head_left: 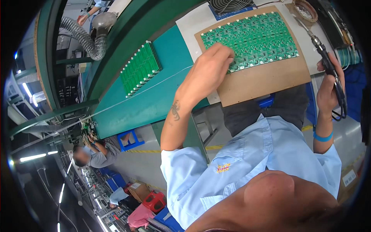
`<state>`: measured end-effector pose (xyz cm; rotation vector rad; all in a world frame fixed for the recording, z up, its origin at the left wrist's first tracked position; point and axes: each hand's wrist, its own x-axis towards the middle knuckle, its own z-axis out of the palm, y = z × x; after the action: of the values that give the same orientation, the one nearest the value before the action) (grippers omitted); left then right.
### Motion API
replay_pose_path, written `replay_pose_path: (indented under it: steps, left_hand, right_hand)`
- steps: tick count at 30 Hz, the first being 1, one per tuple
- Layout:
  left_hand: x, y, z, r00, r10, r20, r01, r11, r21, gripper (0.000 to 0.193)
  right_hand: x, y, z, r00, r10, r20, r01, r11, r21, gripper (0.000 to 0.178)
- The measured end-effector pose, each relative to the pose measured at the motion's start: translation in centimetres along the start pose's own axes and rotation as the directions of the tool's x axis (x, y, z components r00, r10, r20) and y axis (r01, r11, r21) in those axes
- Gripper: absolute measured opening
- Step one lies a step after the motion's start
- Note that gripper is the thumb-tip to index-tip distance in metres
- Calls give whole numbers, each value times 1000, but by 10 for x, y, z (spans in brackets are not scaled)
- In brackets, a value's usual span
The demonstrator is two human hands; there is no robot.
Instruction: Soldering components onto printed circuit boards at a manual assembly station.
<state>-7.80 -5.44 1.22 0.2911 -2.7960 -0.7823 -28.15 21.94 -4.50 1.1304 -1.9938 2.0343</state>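
A large green circuit board panel [262, 36] lies on a brown board [266, 83] in front of me. At the panel's lower left corner, my left hand [214, 67] is closed in a pinch, with a thin strand of solder wire [238, 58] poking out of the fingertips. The fingers partly cover that corner. On the right, my right hand [328, 83] is wrapped around a black-handled soldering iron [326, 58]. Its metal tip points up and left, beside a round pot [315, 17] of pale shavings and off the panel.
A stack of green circuit boards [141, 69] sits on the teal bench surface [170, 52] to the left. A black fan [230, 4] stands behind the panel. A ribbed duct [83, 36] hangs at upper left. Another person [94, 154] works farther along the bench.
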Motion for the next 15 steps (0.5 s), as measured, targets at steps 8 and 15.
replay_pose_path:
  steps: [8, 15]
  left_hand:
    - [0, -13, -6, 993, 93, -76, -83, 988, 128, 4]
    - [5, 3, -8, 999, 37, 29, -35, 998, -50, 4]
  right_hand:
    - [-13, -48, 18, 982, -14, 187, 1, 997, 71, 45]
    - [-13, -70, 23, 871, -217, 440, 264, 964, -47, 39]
